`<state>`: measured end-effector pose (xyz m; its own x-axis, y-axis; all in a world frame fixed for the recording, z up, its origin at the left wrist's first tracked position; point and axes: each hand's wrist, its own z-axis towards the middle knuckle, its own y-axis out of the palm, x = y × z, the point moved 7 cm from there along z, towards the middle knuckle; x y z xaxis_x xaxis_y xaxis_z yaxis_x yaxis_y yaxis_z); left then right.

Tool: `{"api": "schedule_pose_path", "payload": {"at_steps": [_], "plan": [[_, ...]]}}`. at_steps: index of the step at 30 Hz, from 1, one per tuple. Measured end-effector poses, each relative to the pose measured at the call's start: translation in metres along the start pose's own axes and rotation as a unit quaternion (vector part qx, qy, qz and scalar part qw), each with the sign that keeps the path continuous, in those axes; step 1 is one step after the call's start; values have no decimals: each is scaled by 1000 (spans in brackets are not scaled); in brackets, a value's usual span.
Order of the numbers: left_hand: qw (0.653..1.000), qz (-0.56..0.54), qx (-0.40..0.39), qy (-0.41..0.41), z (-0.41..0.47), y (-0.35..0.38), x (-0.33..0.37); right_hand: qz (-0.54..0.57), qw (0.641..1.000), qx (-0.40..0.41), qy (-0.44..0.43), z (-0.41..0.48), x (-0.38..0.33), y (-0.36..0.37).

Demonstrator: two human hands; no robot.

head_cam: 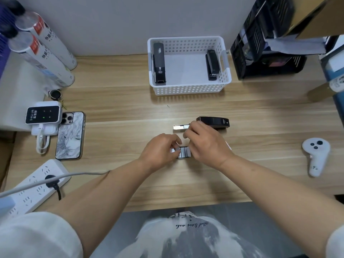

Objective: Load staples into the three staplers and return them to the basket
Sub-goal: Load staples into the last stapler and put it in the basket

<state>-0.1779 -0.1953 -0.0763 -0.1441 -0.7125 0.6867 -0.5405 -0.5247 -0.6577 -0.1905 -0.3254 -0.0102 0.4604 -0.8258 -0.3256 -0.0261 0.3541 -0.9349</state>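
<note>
— Near the middle of the worktop, what are the two hands doing?

— Both are over a small block of staples that lies flat on the wood. The left hand has its fingers curled down onto the block's left end and pinches it. The right hand is just beside it, fingers bent, with its thumb side covering the block's right edge.

— Does the right hand hold anything?

— I cannot tell. Its fingertips are curled and hide whatever may be between them.

— Where are the staplers?

— The third stapler lies on the worktop just beyond the right hand, with its metal tray slid out to the left. The hand overlaps the stapler's near edge from this angle, so I cannot say whether they touch. The other two are in the white basket at the back. The larger stapler is against the left wall and the smaller stapler against the right wall, well apart.

— And round about?

— A phone lies back-up at the left, beside a small Wi-Fi box. A power strip with one plug in it sits at the near left corner. A white controller lies off to the right. Two spray cans are at the far left and a black rack at the far right.
</note>
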Motion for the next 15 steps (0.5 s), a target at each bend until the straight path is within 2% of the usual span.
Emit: {"api": "schedule_pose_path", "payload": {"at_steps": [3, 6, 11, 15], "plan": [[999, 13, 32, 27, -4, 2, 6, 104, 988, -62, 91, -16, 6, 23], [998, -41, 40, 7, -7, 4, 3, 224, 951, -102, 184, -30, 12, 46], [991, -127, 42, -26, -9, 4, -4, 249, 942, -103, 200, -36, 7, 53], [985, -163, 49, -41, -10, 1, -6, 238, 950, -56, 193, -30, 6, 49]]}}
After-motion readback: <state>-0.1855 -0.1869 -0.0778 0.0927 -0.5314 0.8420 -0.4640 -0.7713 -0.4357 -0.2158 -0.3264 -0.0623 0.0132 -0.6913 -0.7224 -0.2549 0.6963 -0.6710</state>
